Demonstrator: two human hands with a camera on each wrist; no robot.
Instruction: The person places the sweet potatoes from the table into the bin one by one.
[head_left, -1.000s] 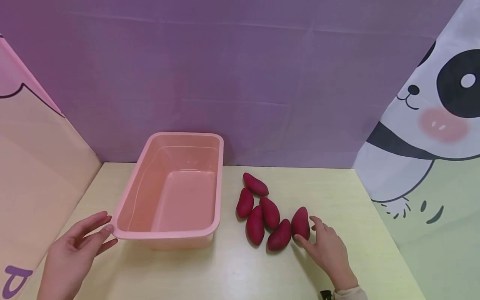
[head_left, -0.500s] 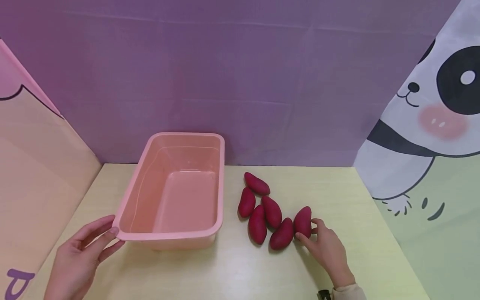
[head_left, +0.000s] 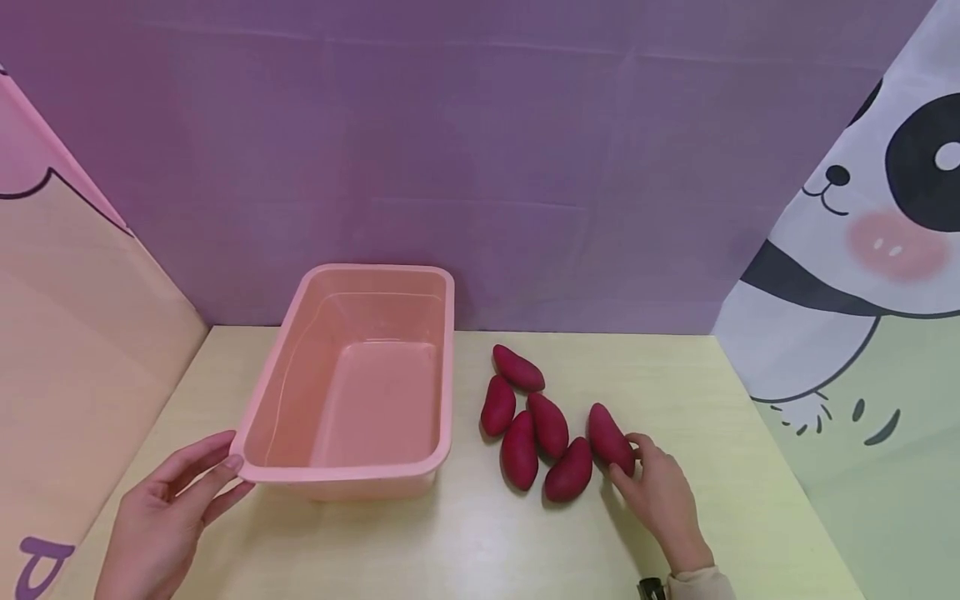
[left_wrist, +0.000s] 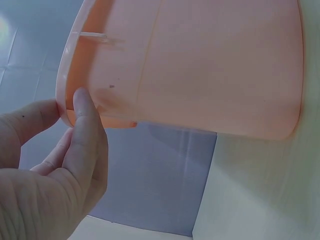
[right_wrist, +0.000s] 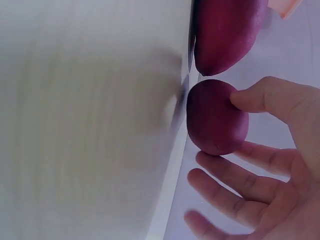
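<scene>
Pink plastic in the head view: the tub (head_left: 345, 475) stands on the left of the pale table (head_left: 480, 550), its near-left rim corner pinched by the left hand (head_left: 168, 517); to its right lie five loose sweet potatoes (head_left: 568, 471), while the right hand (head_left: 663, 496) grips the near end of a sixth, the rightmost sweet potato (head_left: 610, 439), which points away from the person, just beside its neighbour; held by one end, it could swing or twist loose, and its far tip might nudge the cluster and set one rolling

In the left wrist view, thumb and fingers nip only the rim; a sharp tug there could skew or tip the tub

In the right wrist view, thumb and index finger grasp the rounded end, the other fingers spread; such a narrow hold on curved skin could slip; whether it is off the table, I cannot tell
</scene>
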